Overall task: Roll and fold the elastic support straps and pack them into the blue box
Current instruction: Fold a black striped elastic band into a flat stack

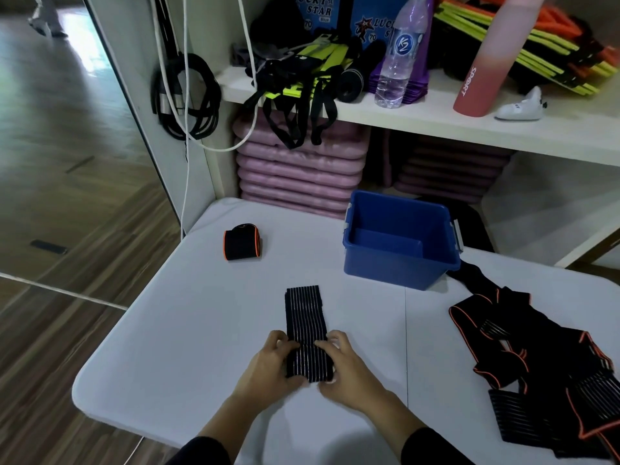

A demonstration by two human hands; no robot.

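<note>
Closest to the person, both hands are closed on one black, white-striped strap (303,317) lying on the white desk (188,330). The left hand (268,360) curls its fingers over the strap's left edge with the thumb at the near end. The right hand (349,364) mirrors it on the right edge. Each grip is narrow, closed on the near end of the cloth, which looks thicker there. I cannot tell whether it is rolled or folded.

The rest of the strap runs flat, straight ahead of the grip. Off to the right of the grip lies a loose heap of straps (543,374) with orange trim. Farther ahead and right of the grip stands the blue box (396,266), open-topped. Ahead and left, well apart, sits a rolled strap (242,242) edged in orange. Beyond, a shelf (436,115) carries a water bottle (399,55).
</note>
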